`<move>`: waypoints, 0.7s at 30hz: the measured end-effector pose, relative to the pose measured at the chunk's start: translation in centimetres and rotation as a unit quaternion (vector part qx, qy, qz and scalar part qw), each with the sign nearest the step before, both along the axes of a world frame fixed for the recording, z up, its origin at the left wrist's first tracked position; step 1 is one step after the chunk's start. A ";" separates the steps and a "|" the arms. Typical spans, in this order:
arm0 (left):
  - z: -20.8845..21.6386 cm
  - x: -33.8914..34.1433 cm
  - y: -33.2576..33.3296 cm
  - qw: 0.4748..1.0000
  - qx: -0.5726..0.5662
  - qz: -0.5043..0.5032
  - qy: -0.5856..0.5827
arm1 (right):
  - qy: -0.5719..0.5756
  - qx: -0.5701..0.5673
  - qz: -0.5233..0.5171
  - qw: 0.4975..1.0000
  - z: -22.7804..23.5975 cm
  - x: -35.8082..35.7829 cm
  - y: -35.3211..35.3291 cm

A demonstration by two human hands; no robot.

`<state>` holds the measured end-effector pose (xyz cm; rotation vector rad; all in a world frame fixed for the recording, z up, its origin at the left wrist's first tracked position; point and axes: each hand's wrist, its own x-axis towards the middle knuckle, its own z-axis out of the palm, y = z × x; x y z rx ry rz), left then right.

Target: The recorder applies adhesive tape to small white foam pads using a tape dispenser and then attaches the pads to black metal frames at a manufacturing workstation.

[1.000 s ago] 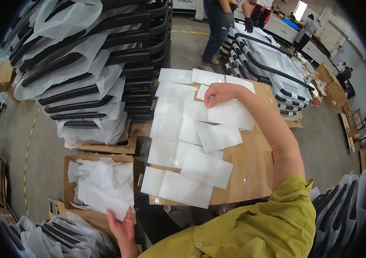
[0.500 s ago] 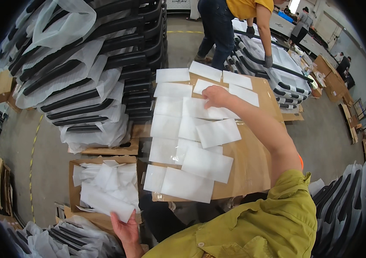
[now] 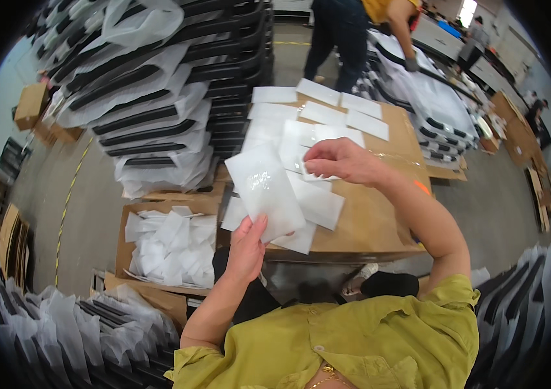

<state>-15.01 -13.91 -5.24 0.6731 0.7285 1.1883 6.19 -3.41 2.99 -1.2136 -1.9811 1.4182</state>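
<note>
My left hand [image 3: 247,249] grips a white foam sheet [image 3: 264,188] by its lower end, thumb on top. A shiny, clear patch glints on that sheet's upper face. Just right of it, my right hand [image 3: 343,161] hovers over the cardboard-topped surface [image 3: 379,217], its thumb and fingertips pinched together. Whatever is between those fingertips is too small to make out. Under and beyond both hands, several more white foam sheets [image 3: 322,113] lie side by side and overlapping on the cardboard.
A cardboard box [image 3: 170,206] full of white foam sheets stands at left. Behind it rises a tall stack of black frames [image 3: 152,123] in white wrapping. Another person [image 3: 340,39] bends over a wrapped stack [image 3: 440,123] at the far right. More wrapped frames [image 3: 68,324] stand at lower left.
My left hand has risen from the box to the cardboard surface, bringing a foam sheet. My right hand has drawn slightly nearer, its fingers still pinched. The whole view has shifted.
</note>
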 end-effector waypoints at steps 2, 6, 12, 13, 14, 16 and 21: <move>1.0 1.8 -0.1 0.999 0.018 -0.024 -0.014 | 0.048 -0.046 -0.019 0.998 0.7 0.2 -2.4; 2.0 4.3 -0.7 0.995 0.044 -0.083 0.019 | 0.068 -0.034 -0.054 0.996 0.8 2.0 -4.7; 2.4 5.9 -0.7 0.969 0.176 -0.079 0.152 | 0.129 -0.046 -0.185 0.973 2.3 5.4 -6.6; 2.7 6.0 -0.4 0.949 0.212 -0.060 0.223 | 0.154 -0.031 -0.158 0.975 2.9 5.8 -7.2; 3.0 6.1 -0.3 0.947 0.235 -0.053 0.213 | 0.087 0.197 -0.199 0.956 3.5 6.2 -8.1; 3.8 6.4 0.1 0.693 0.447 0.069 0.562 | 0.013 0.424 -0.227 0.877 4.6 6.6 -9.9; 4.6 9.4 -0.2 0.618 0.560 0.033 0.552 | -0.346 0.573 0.018 0.742 2.6 6.1 -13.9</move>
